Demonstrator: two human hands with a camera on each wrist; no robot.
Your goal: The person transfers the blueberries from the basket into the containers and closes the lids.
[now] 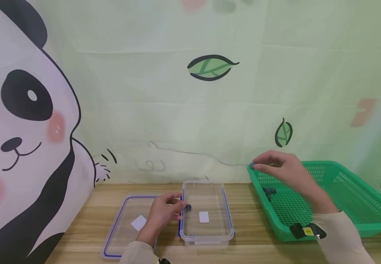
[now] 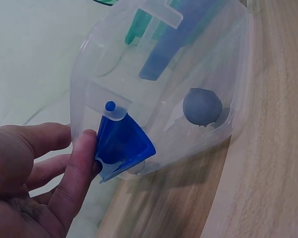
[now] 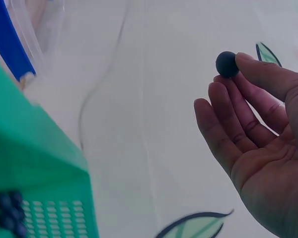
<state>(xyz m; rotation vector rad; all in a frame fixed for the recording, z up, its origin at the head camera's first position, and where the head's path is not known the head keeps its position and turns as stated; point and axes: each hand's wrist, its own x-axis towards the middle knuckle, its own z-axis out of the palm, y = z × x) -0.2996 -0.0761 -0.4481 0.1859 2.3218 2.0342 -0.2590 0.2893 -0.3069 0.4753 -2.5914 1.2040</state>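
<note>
My right hand [image 1: 284, 170] pinches a blueberry [image 3: 227, 64] between thumb and fingertip, raised over the left rim of the green basket [image 1: 337, 167]. More blueberries [image 1: 269, 191] lie clustered inside that basket, along its left side. My left hand [image 1: 165, 212] holds the left side of a clear plastic box [image 1: 207, 238], thumb and fingers around its wall. In the left wrist view the thumb rests by the box's blue clip [image 2: 123, 146], which hangs unfastened. Inside the box, a blueberry [image 2: 202, 107] sits on the bottom; a small white label [image 1: 204, 217] shows there too.
To the left of the box, a clear lid [image 1: 114, 240] with a blue seal lies flat on the wooden table [image 1: 243, 220], partly under my left forearm. A fabric backdrop [image 1: 157, 110] with a panda and leaves hangs behind the table.
</note>
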